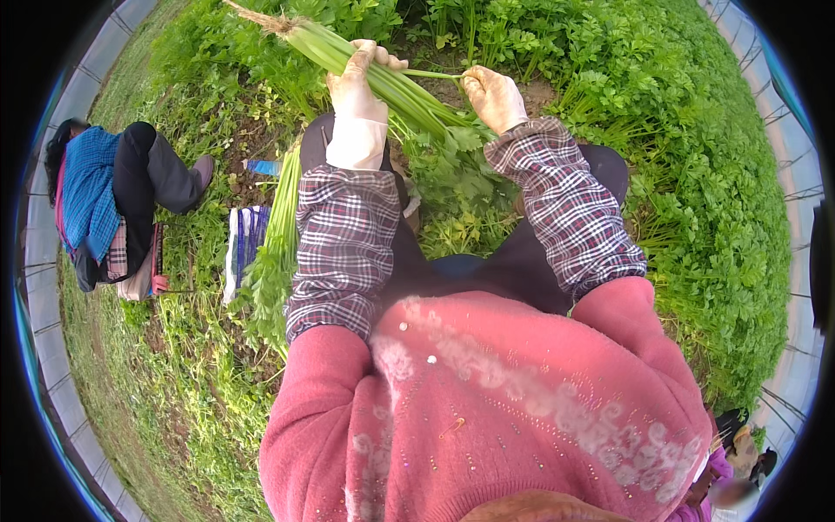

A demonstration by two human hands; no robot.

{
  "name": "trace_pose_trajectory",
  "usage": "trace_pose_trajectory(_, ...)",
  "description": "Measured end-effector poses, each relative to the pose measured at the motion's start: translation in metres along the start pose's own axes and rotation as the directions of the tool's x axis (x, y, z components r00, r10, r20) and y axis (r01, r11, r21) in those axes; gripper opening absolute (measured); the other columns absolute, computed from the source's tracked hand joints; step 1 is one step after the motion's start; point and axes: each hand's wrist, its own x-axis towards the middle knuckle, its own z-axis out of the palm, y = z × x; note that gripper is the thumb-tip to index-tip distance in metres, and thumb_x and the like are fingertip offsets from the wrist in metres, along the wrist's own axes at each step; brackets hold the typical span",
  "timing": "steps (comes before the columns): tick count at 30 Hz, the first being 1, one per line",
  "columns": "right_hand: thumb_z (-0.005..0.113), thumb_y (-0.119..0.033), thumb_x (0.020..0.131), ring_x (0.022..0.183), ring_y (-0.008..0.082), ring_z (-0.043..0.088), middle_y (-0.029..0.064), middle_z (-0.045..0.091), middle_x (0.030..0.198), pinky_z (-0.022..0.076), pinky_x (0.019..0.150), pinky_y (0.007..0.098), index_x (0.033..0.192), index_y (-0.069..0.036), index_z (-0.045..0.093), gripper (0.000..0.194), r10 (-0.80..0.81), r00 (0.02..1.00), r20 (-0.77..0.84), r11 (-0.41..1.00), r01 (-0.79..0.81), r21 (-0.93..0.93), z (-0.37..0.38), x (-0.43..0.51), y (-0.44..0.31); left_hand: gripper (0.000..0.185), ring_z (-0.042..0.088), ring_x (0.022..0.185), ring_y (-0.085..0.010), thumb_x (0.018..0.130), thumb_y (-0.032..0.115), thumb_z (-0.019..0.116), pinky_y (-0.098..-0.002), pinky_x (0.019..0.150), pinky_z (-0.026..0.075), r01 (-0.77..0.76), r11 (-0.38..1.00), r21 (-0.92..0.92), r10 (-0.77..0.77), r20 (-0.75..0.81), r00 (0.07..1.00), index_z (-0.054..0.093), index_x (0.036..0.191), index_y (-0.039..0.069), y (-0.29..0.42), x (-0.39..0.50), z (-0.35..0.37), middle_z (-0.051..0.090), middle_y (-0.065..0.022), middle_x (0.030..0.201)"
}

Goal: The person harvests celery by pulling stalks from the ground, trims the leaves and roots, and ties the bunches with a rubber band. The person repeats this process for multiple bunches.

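My left hand (359, 91), in a pale, soil-stained glove, is closed around a bunch of celery (398, 88). Its brown roots point to the upper left, and its leaves hang to the lower right over my knees. A thin stalk (430, 74) stands out from the bunch. The end of that stalk is pinched by the fingers of my right hand (492, 98), also in a stained glove. Beside my left forearm lies a pile of celery (284, 202) with long, pale stalks, partly hidden by my sleeve.
Dense celery plants (704, 169) grow ahead and to the right. At the left, a person (98, 189) sits low near a white and blue bag (244, 245) on the littered ground. Another person (717, 470) is at the lower right. Plastic sheeting (802, 248) curves around the edges.
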Motion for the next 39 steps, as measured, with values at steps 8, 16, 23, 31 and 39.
trace_pose_trajectory(8,0.056,-0.024,0.095,0.083,0.027,0.069,0.0075,0.072,0.094,0.0565,0.076,0.0374,0.107,-0.016,0.068,0.019,-0.54,0.841,-0.026,0.771,0.482,-0.415,-0.086,-0.013,-0.025,0.026,0.069,0.097,-0.0358,0.097,0.011,0.054,-0.0448,0.079,0.06,0.115,0.969,0.217,-0.147,0.14,0.979,0.054,0.118,-0.004,0.031,-0.03,-0.009,0.065,-0.0263,0.112)
trace_pose_trajectory(16,0.059,-0.008,0.085,0.07,0.0263,0.066,0.0099,0.068,0.079,0.0519,0.064,0.0363,0.089,-0.008,0.068,0.01,-0.776,0.529,-0.343,0.555,0.314,-0.77,-0.234,0.106,0.007,0.025,0.055,0.06,-0.017,0.093,0.025,0.066,-0.0325,0.058,0.048,0.435,0.846,0.308,-0.525,0.337,0.782,0.059,0.102,0.003,0.044,-0.067,0.006,0.052,-0.0018,0.07)
trace_pose_trajectory(23,0.07,-0.027,0.09,0.123,0.0265,0.057,0.017,0.057,0.135,0.0462,0.105,0.04,0.145,-0.021,0.045,0.06,0.005,0.97,0.245,0.642,0.185,-0.744,-0.23,0.057,0.011,0.024,0.059,0.061,-0.0198,0.091,0.023,0.069,-0.0334,0.057,0.05,0.44,0.873,0.211,-0.486,0.312,0.816,0.059,0.102,0.005,0.066,-0.07,0.028,0.055,-0.0039,0.069)
trace_pose_trajectory(31,0.067,-0.04,0.093,0.092,0.0195,0.067,0.0176,0.067,0.109,0.0556,0.077,0.0321,0.142,0.003,0.041,0.07,-0.478,0.724,0.498,0.78,0.089,0.619,-0.095,0.008,-0.081,0.018,0.056,0.056,-0.0153,0.093,0.019,0.065,-0.0285,0.054,0.046,0.313,0.845,0.433,-0.4,0.126,0.908,0.058,0.102,0.005,0.043,-0.064,0.046,0.054,-0.0021,0.066)
trace_pose_trajectory(39,0.061,-0.004,0.088,0.083,0.0278,0.071,0.0099,0.072,0.099,0.0591,0.074,0.0347,0.11,-0.007,0.069,0.024,-0.647,0.762,0.028,0.636,0.56,-0.53,-0.121,0.066,-0.032,0.023,0.053,0.055,-0.0149,0.092,0.024,0.068,-0.0288,0.053,0.044,0.509,0.769,0.387,-0.589,0.12,0.799,0.055,0.098,0.006,0.042,-0.057,0.027,0.051,-0.0005,0.064)
